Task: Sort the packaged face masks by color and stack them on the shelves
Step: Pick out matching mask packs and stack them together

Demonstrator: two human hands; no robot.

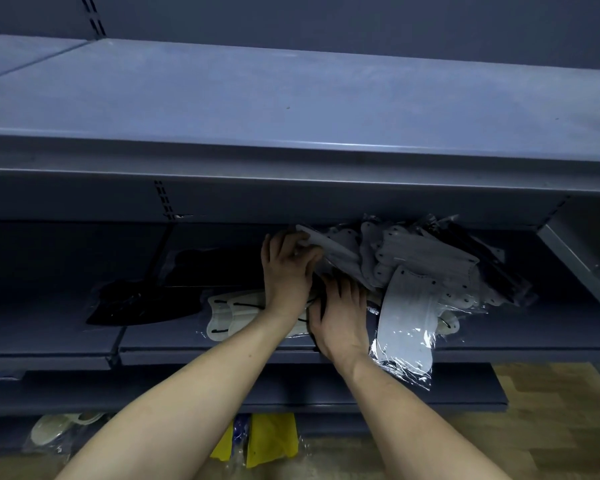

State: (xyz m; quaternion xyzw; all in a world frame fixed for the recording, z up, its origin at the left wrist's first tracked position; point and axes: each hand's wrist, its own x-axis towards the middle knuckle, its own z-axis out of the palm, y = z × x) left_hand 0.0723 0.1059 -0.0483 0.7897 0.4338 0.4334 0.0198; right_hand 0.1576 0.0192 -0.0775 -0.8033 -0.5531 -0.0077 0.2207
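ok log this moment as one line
left hand grips white mask | right hand flat by pile | black masks left | middle shelf

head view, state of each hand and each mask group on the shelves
left hand: gripping a white packaged mask
right hand: fingers flat on the mask pile
mask pile: jumbled, unsorted
black masks: lying flat, apart
cream masks: flat beside left wrist
yellow masks: on lowest level

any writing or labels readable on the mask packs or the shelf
None can be read.
White mask packs: no print shows through the clear wrap.
Yellow packs on the floor: nothing legible.
Shelf edge: bare, no tag or number.
Small pale tag under the left shelf edge: too blurred to read.
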